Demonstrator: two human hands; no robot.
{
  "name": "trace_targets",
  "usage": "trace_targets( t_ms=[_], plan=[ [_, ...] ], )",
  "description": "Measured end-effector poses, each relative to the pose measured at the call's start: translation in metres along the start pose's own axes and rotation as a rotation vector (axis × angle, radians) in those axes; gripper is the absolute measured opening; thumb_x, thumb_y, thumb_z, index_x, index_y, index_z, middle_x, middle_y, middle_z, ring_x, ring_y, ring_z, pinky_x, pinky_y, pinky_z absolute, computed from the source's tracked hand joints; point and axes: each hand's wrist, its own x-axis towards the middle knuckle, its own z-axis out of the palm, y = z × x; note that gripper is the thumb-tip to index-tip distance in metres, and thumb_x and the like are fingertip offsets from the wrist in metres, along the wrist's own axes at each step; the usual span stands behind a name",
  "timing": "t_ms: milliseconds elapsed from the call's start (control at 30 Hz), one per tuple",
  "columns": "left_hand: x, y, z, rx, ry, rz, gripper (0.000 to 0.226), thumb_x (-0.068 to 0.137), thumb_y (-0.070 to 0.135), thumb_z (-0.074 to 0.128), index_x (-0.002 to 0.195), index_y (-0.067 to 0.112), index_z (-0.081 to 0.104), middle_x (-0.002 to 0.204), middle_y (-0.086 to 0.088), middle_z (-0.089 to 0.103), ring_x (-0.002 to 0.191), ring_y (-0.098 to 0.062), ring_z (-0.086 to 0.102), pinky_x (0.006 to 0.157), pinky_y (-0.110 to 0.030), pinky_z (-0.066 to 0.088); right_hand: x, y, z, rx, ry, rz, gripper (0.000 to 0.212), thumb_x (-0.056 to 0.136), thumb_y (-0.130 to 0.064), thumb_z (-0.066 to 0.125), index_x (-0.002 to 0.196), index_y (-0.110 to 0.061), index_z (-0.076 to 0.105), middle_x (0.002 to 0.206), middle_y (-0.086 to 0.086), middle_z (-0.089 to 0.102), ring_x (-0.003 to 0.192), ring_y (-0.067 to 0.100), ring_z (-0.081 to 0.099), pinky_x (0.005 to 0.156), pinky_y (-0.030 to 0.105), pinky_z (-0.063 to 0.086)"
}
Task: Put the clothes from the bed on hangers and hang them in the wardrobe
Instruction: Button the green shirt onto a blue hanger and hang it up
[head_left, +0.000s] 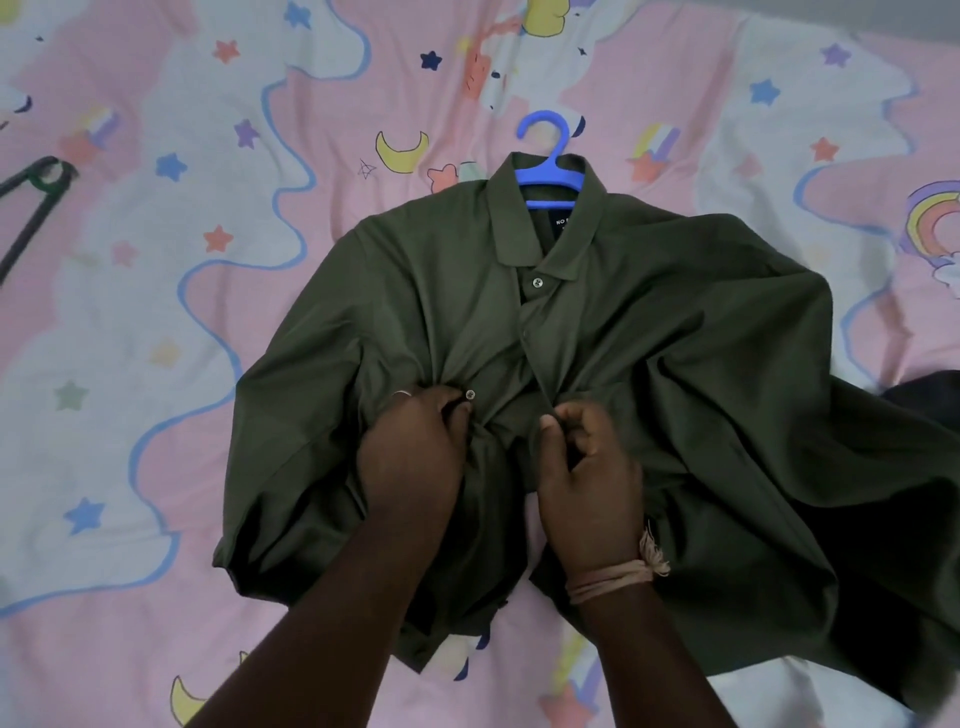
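Centrally, green shirt (597, 364) lies on blue hanger (550, 166); left hand (415, 447) pinches its button edge; right hand (587, 467) pinches the opposite placket.

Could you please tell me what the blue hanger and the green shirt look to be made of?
The blue hanger looks like moulded plastic: uniform colour, smooth rounded edges, slight sheen. The green shirt appears to be a thin woven fabric, perhaps cotton or a blend, matte to faintly lustrous, gathering in soft folds.
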Motion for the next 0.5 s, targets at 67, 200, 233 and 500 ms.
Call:
trace_targets(
  t_ms=[67,200,233,500],
  plan=[
    [0.002,0.0,0.002,0.038,0.011,0.052,0.021,0.096,0.046,0.06,0.108,0.033,0.072,0.105,0.004,0.066,0.092,-0.022,0.065,0.069,-0.033,0.047,0.0,0.004,0.002,-0.002,-0.003,0.006,0.004,0.096,-0.024,0.062,0.093,-0.023,0.061,0.079,-0.009,0.065,0.072,0.008,0.064,0.066,0.033,0.053],
    [0.003,0.007,0.003,0.035,0.032,0.086,0.024,0.095,0.037,0.063,0.118,0.029,0.06,0.109,-0.002,0.062,0.094,-0.028,0.062,0.067,-0.037,0.048,-0.002,0.008,0.01,0.029,-0.011,0.045,0.006,0.094,-0.027,0.061,0.093,-0.021,0.063,0.088,-0.004,0.065,0.079,0.012,0.065,0.073,0.037,0.055],
    [0.003,0.009,0.003,0.024,0.045,0.113,0.021,0.095,0.034,0.062,0.116,0.029,0.06,0.109,-0.002,0.061,0.094,-0.029,0.061,0.067,-0.037,0.047,-0.002,0.008,0.011,0.03,-0.009,0.048,0.004,0.094,-0.024,0.062,0.092,-0.021,0.063,0.087,-0.005,0.065,0.079,0.011,0.065,0.073,0.037,0.056],
    [0.015,0.01,0.01,-0.107,-0.045,0.002,0.008,0.092,0.025,0.069,0.1,0.026,0.07,0.108,0.001,0.067,0.098,-0.022,0.065,0.081,-0.034,0.05,-0.002,0.004,0.018,0.078,-0.026,0.167,0.006,0.093,-0.022,0.064,0.093,-0.017,0.067,0.083,-0.007,0.069,0.076,0.008,0.067,0.074,0.038,0.058]
  ],
)
